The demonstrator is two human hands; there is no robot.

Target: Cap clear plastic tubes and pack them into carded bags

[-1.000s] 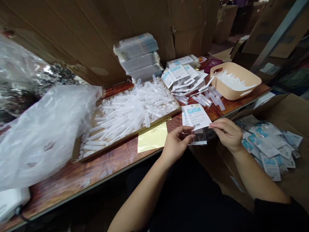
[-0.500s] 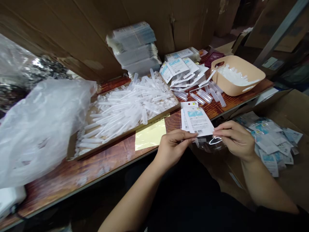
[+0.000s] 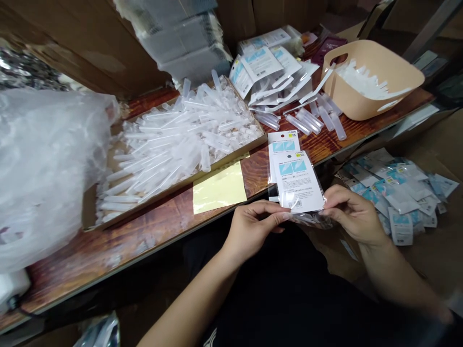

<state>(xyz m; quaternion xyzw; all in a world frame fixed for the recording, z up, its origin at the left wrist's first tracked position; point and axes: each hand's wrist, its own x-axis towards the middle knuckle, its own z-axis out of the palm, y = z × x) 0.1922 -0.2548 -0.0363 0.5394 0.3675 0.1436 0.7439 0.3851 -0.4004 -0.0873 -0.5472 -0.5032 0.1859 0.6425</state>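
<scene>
A clear plastic packet with a white and blue printed card (image 3: 299, 182) is held at its lower end, above the table's front edge. My left hand (image 3: 256, 226) pinches its lower left corner between thumb and fingers. On the lower right corner, my right hand (image 3: 352, 214) has the same kind of pinch. Behind the held packet, a second printed card (image 3: 274, 166) lies at the table edge, partly covered. Left of it is a yellow sheet (image 3: 220, 187). Clear plastic tubes (image 3: 304, 120) lie on the wood just beyond.
A shallow cardboard tray (image 3: 231, 156) full of translucent tubes fills the table's middle. Printed packets (image 3: 262, 65), a peach basket (image 3: 361, 103) and stacked bundles (image 3: 188, 43) stand behind. A plastic bag (image 3: 47, 168) lies left. Lower right, a carton holds many packets (image 3: 401, 188).
The view has shifted closer to the table. Both hands still grip the packet, which now sits lower over the card behind, so more of that card's print shows.
</scene>
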